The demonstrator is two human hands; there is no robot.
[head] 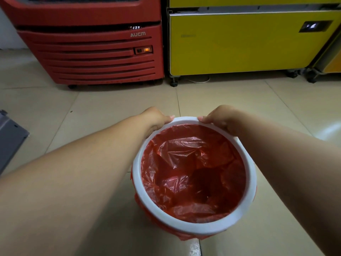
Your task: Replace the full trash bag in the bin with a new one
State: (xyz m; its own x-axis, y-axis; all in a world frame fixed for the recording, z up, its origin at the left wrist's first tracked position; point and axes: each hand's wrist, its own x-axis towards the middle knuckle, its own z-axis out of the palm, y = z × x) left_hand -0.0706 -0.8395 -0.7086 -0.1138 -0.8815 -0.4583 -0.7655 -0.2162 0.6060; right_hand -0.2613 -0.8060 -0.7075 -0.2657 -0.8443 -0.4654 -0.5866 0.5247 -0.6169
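A round bin stands on the tiled floor below me, topped by a white ring rim [195, 227]. A red trash bag [191, 174] lines its inside, crumpled and with nothing visible in it; its edge is folded out under the rim and shows on the outer wall. My left hand [156, 119] grips the far left of the rim, fingers curled over its outer edge. My right hand [220, 120] grips the far right of the rim the same way. Both forearms reach in from the bottom corners.
A red AUCM cabinet [92, 52] on casters stands straight ahead at the left. A yellow cabinet [239, 47] on casters stands beside it at the right. A grey metal object [10, 135] lies at the left edge. Beige floor tiles [110, 100] surround the bin.
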